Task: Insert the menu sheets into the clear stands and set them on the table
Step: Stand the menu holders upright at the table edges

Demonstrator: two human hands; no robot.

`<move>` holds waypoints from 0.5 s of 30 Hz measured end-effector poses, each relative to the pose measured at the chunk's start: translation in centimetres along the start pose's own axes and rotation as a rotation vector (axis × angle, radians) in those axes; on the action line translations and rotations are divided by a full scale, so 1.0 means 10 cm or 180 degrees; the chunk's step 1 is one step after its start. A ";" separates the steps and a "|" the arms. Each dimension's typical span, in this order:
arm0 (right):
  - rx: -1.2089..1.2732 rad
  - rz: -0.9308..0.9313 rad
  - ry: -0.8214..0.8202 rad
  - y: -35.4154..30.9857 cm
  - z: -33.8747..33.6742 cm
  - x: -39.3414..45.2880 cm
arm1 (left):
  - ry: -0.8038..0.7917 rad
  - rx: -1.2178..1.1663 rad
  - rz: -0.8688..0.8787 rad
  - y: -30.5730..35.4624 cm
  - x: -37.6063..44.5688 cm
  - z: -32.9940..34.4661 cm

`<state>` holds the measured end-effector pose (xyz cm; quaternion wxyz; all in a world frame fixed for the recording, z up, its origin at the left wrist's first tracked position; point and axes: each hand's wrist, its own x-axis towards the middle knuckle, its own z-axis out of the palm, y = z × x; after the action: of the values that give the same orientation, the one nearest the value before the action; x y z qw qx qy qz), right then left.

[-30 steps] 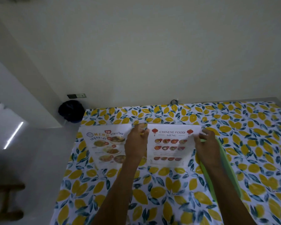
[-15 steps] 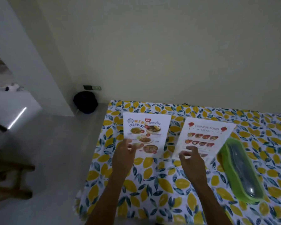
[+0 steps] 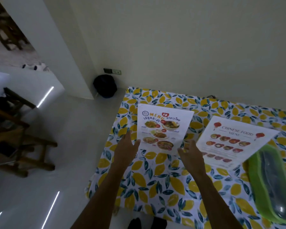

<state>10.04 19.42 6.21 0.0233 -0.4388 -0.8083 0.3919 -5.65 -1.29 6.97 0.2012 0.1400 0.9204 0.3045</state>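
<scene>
The left hand [image 3: 126, 148], fingers loosely spread, touches the left edge of the white Thai-script menu sheet [image 3: 163, 129] lying on the lemon-print tablecloth [image 3: 160, 179]; the right hand [image 3: 191, 154], fingers apart, reaches its lower right corner, beside the white Chinese food menu sheet [image 3: 234, 139] and green-rimmed plastic container [image 3: 271, 182].

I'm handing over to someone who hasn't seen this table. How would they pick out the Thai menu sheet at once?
Find the table with the lemon-print cloth against the wall. Two white sheets lie on it; take the one nearer the table's left edge, between the left hand and right hand. This Thai menu has an orange MENU heading, whereas the Chinese menu beside it shows red lanterns.
</scene>
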 end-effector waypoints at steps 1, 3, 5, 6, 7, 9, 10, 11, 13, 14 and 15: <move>0.0032 0.0001 -0.0027 0.01 0.01 0.03 | -0.0025 -0.0060 -0.0032 0.04 0.03 0.01; 0.0088 0.0028 -0.0081 0.02 0.03 0.08 | -0.0016 -0.0126 -0.0088 0.11 0.10 0.05; 0.0094 0.0033 -0.0146 0.03 0.03 0.12 | 0.0022 -0.0084 -0.0071 0.16 0.12 0.07; 0.0083 0.0008 -0.0161 0.04 0.04 0.14 | 0.0043 -0.0064 -0.0037 0.17 0.13 0.08; 0.0068 -0.0034 -0.0173 0.06 0.04 0.14 | 0.0065 -0.0065 -0.0004 0.19 0.12 0.09; 0.0012 -0.0118 -0.0188 0.07 0.06 0.15 | 0.0084 -0.0093 0.0030 0.23 0.10 0.10; -0.0009 -0.0134 -0.0190 0.07 0.07 0.15 | 0.0088 -0.0085 0.0025 0.22 0.10 0.11; -0.0007 -0.0145 -0.0192 0.07 0.08 0.16 | 0.0073 -0.0072 -0.0003 0.22 0.09 0.11; 0.0005 -0.0158 -0.0182 0.09 0.11 0.18 | 0.0096 -0.0127 -0.0036 0.17 0.11 0.12; 0.0006 -0.0148 -0.0157 0.09 0.12 0.19 | 0.0127 -0.0154 -0.0045 0.14 0.13 0.12; -0.0005 -0.0134 -0.0110 0.09 0.13 0.20 | 0.0158 -0.0141 -0.0073 0.13 0.14 0.10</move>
<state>8.93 20.39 4.05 0.0172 -0.4149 -0.8179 0.3982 -6.25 0.80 6.66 0.1848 0.1172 0.9197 0.3258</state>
